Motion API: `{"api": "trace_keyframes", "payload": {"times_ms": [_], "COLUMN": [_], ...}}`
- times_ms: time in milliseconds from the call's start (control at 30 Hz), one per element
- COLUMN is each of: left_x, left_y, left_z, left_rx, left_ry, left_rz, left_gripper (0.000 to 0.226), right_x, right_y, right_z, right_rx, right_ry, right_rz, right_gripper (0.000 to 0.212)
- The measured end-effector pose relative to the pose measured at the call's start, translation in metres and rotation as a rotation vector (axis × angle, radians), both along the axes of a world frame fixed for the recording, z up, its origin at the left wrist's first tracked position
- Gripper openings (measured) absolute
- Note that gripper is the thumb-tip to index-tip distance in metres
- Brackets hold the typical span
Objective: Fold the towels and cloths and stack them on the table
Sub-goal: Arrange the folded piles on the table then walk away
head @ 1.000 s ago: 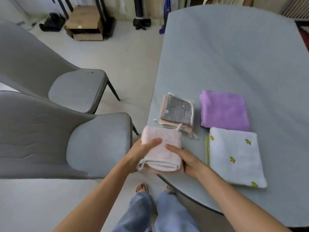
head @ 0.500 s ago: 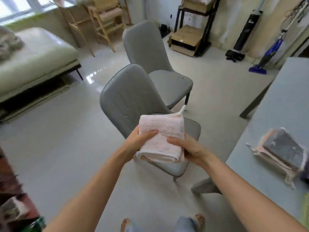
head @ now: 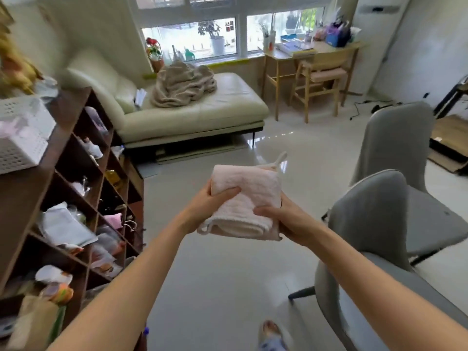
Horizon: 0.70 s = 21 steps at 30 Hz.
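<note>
Pink towel (head: 247, 198) folded thick, loop at corner.

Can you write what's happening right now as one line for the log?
step: carrying | left hand: grips towel | right hand: grips towel | towel: folded, held over floor | table: not in view

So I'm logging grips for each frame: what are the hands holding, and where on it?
A folded pink towel. The left hand grips its left edge, the right hand its lower right corner.
</note>
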State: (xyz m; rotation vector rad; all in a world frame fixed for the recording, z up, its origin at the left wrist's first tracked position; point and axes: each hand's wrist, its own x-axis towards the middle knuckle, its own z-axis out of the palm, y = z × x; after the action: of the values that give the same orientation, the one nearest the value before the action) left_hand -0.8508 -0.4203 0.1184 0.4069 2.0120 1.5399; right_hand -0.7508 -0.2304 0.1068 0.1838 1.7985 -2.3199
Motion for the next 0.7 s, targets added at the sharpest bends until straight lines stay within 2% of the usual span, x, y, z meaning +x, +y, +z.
{"api": "trace_keyframes", "payload": {"times_ms": [100,200,367,500,633,700], "left_x": [-0.045,-0.098,-0.221,-0.296,-0.343,-0.370], "left_y": [-0.027,-0.046,-0.078,-0.118,-0.165,-0.196], "left_z": [0.002,0.000,0.012,0.043,0.060,0.063], "left_rx": [0.035,0.044,0.011,-0.035,0.001,0.031], "left_ry": [0.016,0.030,0.113,0.213,0.285,0.326], "left_rz": [0.063,0.146,0.358,0.577,0.728,0.835], "left_gripper": [0.074,0.076,0.073,0.053,0.032,0.039], "right_x": [-0.064,-0.136,-0.291,-0.410,-0.489,-0.534], "right_y": [-0.015,-0.028,-0.055,-0.095,-0.149,-0.183], "right_z": [0.001,-0.003,0.016,0.044,0.064,0.072], "right_rx": [0.012,0.019,0.095,0.140,0.181,0.204], "right_ry": [-0.047,-0.050,0.039,0.129,0.250,0.310], "right_rz": [0.062,0.170,0.266,0.400,0.542,0.611], "right_gripper": [0.070,0.079,0.056,0.065,0.069,0.076]}}
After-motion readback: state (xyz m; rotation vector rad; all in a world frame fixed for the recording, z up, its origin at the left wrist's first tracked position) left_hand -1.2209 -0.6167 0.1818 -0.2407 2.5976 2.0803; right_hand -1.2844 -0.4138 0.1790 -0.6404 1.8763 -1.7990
